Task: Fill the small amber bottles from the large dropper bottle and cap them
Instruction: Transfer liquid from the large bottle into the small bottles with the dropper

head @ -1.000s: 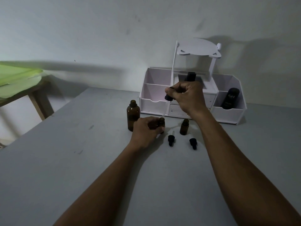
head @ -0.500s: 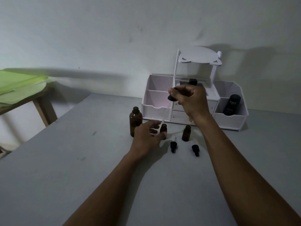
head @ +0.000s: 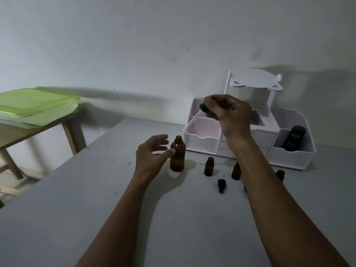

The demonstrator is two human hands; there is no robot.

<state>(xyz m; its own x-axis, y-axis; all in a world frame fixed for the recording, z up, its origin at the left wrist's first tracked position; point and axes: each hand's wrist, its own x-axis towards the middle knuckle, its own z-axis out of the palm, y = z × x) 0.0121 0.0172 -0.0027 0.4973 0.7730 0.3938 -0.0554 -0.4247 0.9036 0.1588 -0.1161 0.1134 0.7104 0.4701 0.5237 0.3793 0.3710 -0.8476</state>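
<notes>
The large amber bottle [head: 177, 157] stands uncapped on the grey table [head: 77, 209]. My left hand [head: 152, 155] is open just left of it, thumb close to its shoulder. My right hand [head: 229, 110] holds the dropper [head: 194, 120] by its black cap, glass tube tilted down-left, tip above and right of the large bottle's mouth. Three small amber bottles stand uncapped: one [head: 209, 166] in the middle, one [head: 236, 171] beside my right forearm, one [head: 280, 175] partly hidden behind it. A small black dropper cap [head: 221, 185] lies on the table.
A white desk organiser [head: 292, 158] with drawers stands at the back right against the wall, a black tube [head: 293, 138] in its right compartment. A wooden side table [head: 38, 132] with green sheets [head: 36, 101] is at the left. Another dark cap [head: 245, 189] peeks out by my right forearm.
My left hand let go of the small bottle and moved left to the large bottle. My right hand swung the dropper up and left, out of the small bottle. The view shifted left.
</notes>
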